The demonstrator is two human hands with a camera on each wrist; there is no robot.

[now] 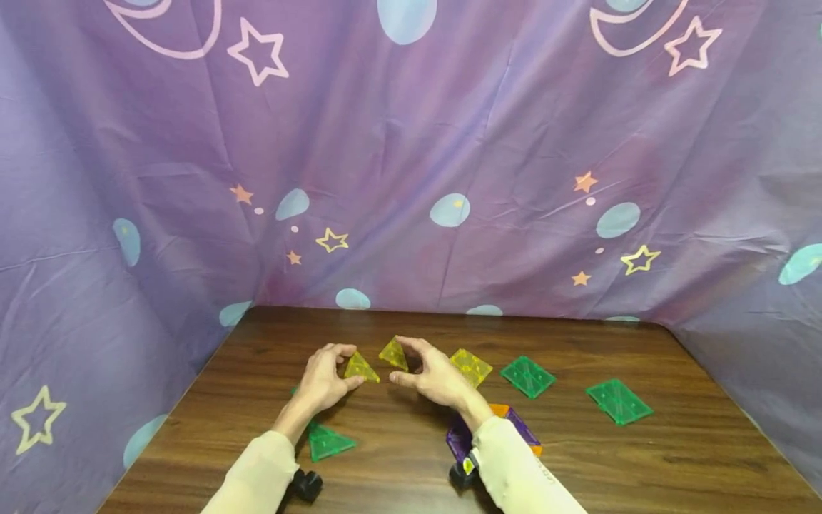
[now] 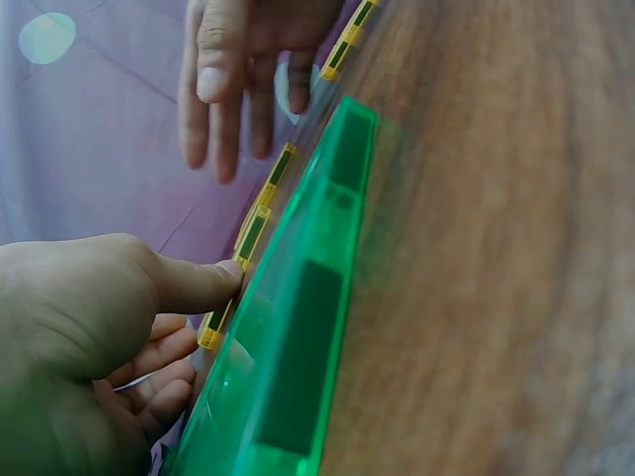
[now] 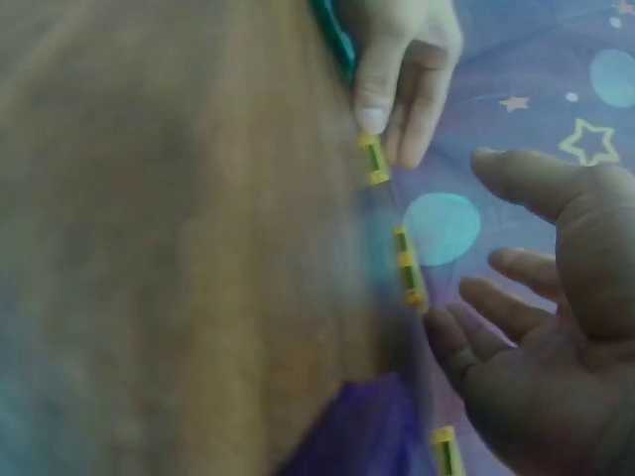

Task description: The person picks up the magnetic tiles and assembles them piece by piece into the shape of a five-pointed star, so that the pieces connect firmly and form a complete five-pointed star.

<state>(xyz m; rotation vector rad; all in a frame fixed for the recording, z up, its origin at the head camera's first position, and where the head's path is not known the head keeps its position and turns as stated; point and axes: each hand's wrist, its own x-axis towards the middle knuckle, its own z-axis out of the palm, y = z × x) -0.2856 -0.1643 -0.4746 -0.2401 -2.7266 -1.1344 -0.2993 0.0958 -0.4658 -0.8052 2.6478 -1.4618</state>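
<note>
On the wooden table, my left hand [image 1: 326, 378] holds a translucent yellow triangular magnetic tile [image 1: 361, 368] between thumb and fingers. The thumb [image 2: 203, 286] presses its edge in the left wrist view. A second yellow triangular tile [image 1: 394, 354] lies just to the right, a small gap between the two. My right hand [image 1: 437, 373] is beside that second tile, thumb spread away and fingers loosely bent. In the right wrist view its fingertips [image 3: 442, 322] are close to the tile's edge; whether they touch cannot be told.
A green triangular tile [image 1: 329, 441] lies near my left forearm. To the right are a yellow square tile [image 1: 474, 367] and two green ones [image 1: 528, 377]. Purple and orange tiles [image 1: 523, 426] are partly hidden under my right forearm. A purple patterned cloth [image 1: 411, 157] hangs behind the table.
</note>
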